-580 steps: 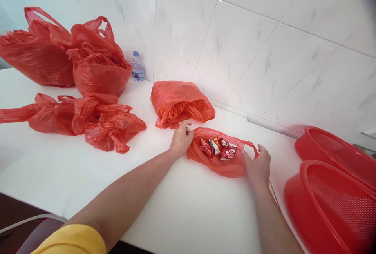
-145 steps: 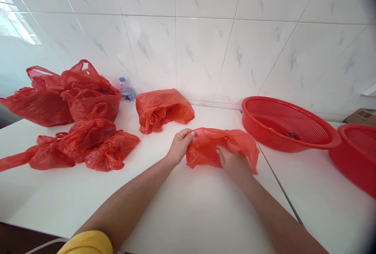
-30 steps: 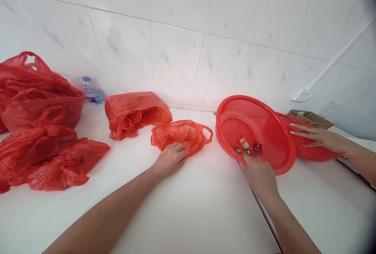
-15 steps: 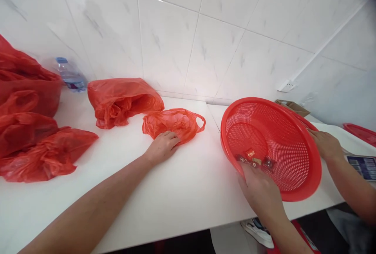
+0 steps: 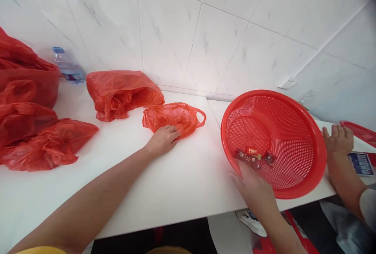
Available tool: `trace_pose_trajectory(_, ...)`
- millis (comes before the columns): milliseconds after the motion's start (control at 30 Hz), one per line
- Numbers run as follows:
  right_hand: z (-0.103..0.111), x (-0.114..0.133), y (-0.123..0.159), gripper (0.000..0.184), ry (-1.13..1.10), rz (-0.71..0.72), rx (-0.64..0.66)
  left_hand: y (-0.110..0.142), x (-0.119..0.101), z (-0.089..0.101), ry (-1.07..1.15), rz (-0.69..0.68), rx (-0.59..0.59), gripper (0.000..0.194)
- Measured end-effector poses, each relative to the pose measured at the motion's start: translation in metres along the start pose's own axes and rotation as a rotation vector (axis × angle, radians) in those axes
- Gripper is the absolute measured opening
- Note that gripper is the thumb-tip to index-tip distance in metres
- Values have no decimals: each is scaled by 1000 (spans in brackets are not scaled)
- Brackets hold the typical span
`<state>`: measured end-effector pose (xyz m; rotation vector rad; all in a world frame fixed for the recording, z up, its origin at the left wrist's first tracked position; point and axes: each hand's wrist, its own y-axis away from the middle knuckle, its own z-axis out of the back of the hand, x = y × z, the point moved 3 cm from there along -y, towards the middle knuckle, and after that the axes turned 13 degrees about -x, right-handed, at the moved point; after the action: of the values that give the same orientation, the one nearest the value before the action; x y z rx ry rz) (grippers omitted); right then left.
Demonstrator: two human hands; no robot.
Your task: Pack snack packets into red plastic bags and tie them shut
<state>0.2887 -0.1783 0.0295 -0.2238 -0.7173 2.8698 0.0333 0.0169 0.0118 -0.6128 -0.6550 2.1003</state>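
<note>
My left hand [image 5: 162, 140] rests flat on a small red plastic bag [image 5: 173, 116] lying on the white table [image 5: 164, 191]. My right hand [image 5: 252, 188] grips the near rim of a tilted red mesh basket [image 5: 282, 128]. A few small wrapped candies [image 5: 252, 156] lie at the basket's low edge, just above my fingers. Another person's hand [image 5: 337, 140] is behind the basket's right rim, open and apart from it.
A larger red bag [image 5: 122, 93] lies by the tiled wall, more red bags [image 5: 32, 128] pile up at the left, and a water bottle [image 5: 66, 68] stands behind them. A scale [image 5: 362, 163] and another red rim [image 5: 360, 130] are at the right. The table edge runs below my right hand.
The basket has tilted further up toward me. The other person's hand has come off its rim and drawn back to the right. My left hand stays on the small bag.
</note>
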Motion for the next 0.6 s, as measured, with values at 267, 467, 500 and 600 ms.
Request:
trace_pose_trajectory(267,10,-6,-15,49,80,-87,152,-2,-2,2,11,17,19,19)
trace_pose_trajectory(467,20,-18,-30,53,-13,-92,191,0,-1,1,28,32,24,20)
trace_pose_trajectory(500,20,-22,-32,53,-19,-96,191,0,-1,0,27,31,25,19)
trace_pose_trajectory(600,18,-35,-38,54,-44,-98,185,0,0,0,21,22,28,19)
